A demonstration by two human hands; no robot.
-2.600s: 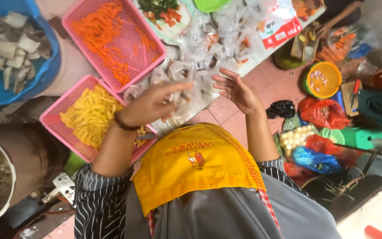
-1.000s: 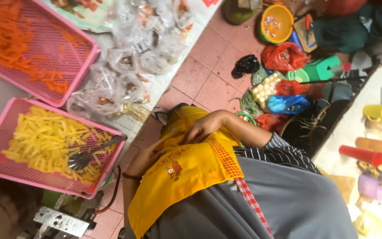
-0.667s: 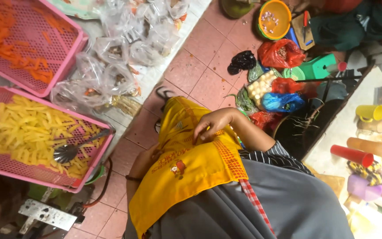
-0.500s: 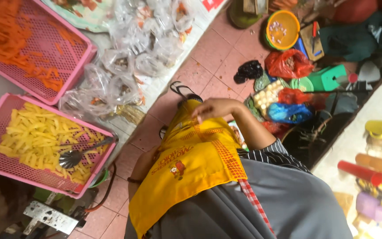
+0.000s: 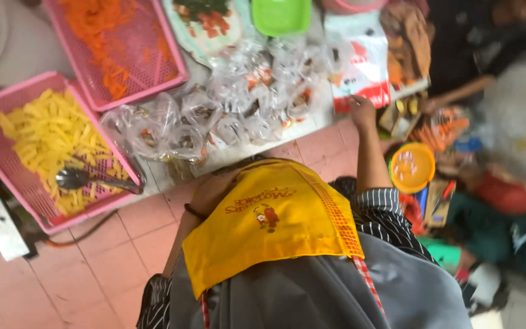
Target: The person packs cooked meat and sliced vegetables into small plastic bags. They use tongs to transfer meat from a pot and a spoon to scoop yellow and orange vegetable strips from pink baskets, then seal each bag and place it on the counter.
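pink floor tiles (image 5: 111,244) run under a pale table (image 5: 257,146) seen from above, crowded with food. at the far left a pink basket (image 5: 7,103) holds yellow strips (image 5: 50,134), and a metal spoon (image 5: 86,178) lies on them with its handle pointing right. just beside it, higher up, a second pink basket (image 5: 159,55) holds shredded orange strips (image 5: 101,24). next along the table lies a heap of small clear plastic bags (image 5: 214,116) with bits of food inside, spread from the baskets to the table's near edge. the left hand (image 5: 211,192) sits close to the body at the top edge of a yellow apron bib (image 5: 275,225), just below the table edge and the nearest bags; its fingers are tucked behind the cloth, so i cannot tell whether they are clenched or loose. a green tub (image 5: 281,13) stands at the table's far side. further right the right hand (image 5: 362,111) reaches out on a straight arm to the table's near corner, its fingertips at a white and red packet (image 5: 360,73); whether it grips the packet or only touches it cannot be told from this angle. on the floor to the right stands an orange bowl (image 5: 411,167) among blurred bags and clutter
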